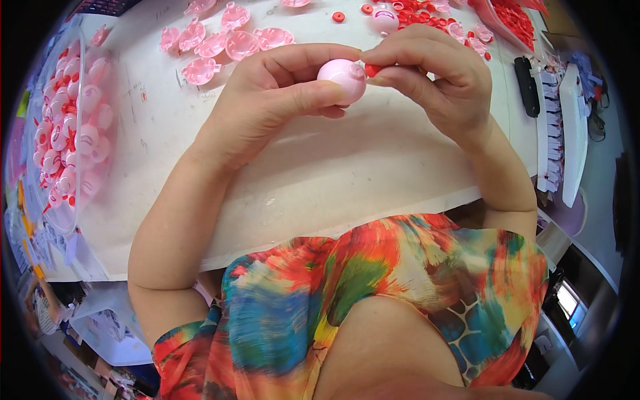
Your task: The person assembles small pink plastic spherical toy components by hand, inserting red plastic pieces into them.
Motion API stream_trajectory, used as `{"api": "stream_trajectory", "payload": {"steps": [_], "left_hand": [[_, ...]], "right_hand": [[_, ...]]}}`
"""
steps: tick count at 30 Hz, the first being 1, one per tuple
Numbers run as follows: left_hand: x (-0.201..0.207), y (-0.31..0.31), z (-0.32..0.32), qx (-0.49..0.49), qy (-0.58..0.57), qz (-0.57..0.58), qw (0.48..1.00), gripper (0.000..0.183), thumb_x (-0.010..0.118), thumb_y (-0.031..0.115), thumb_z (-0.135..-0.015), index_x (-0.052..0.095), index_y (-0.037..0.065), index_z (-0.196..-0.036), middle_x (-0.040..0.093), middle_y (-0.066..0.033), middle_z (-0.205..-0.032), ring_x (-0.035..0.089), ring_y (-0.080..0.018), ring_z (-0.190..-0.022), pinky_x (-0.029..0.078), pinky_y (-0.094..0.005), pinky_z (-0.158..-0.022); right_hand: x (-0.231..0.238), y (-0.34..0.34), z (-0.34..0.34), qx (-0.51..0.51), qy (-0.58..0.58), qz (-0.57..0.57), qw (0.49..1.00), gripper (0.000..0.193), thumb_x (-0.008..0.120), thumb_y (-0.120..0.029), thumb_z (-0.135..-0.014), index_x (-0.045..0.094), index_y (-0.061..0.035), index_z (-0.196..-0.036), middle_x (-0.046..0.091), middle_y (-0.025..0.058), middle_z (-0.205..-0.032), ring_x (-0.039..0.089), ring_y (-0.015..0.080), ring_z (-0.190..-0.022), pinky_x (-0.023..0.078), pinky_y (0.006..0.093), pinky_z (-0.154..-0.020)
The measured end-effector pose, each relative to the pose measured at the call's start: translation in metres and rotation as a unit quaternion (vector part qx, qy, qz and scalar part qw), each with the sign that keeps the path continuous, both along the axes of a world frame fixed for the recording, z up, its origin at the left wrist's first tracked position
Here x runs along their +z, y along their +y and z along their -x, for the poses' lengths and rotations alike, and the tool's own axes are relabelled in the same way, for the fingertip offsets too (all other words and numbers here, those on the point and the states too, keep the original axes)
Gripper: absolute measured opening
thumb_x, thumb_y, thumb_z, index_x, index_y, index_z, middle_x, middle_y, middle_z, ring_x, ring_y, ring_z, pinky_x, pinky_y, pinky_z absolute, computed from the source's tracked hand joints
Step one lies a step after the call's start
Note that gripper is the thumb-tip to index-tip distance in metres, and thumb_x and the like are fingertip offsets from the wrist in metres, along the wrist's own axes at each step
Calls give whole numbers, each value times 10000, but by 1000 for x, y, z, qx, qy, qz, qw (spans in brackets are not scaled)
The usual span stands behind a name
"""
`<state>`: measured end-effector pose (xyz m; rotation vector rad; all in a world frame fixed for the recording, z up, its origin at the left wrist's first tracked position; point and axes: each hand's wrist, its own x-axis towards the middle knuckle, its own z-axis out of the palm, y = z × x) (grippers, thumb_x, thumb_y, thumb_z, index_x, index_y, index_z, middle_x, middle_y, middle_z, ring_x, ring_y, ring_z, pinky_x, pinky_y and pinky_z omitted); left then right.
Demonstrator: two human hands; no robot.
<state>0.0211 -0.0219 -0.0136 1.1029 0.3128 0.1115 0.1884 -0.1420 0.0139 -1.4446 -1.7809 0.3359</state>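
Observation:
Between the thumb and fingers of my left hand (280,87) is a round pink plastic ball-shaped part (341,81) with a short stub on its right side. My right hand (437,77) pinches a small red plastic piece (372,69) right against that stub. Whether the red piece is seated on the stub, I cannot tell. Both hands are over the far half of the white table (320,173). Beyond my left hand lie several pink half shells (241,45), open side up. Past my right hand sits another pink ball (385,21) beside loose red pieces (423,19).
A clear plastic bin (81,133) full of pink and red assembled pieces stands at the left. At the far right, a pink tray (497,20) holds many red parts. A black bar-shaped object (527,87) lies on the table's right side, near a white rack (572,133).

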Motion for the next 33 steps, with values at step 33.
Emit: {"api": "stream_trajectory", "payload": {"steps": [33], "left_hand": [[-2,0,13,-21,35,45,998,449,685,222,-698,553,-10,-1059,610,-107,-907,618,-194,-795,523,-299,-705]], "right_hand": [[0,0,14,39,18,40,998,188,669,-50,-680,623,25,-845,586,90,-761,545,173,-667,429,249,-577]]}}
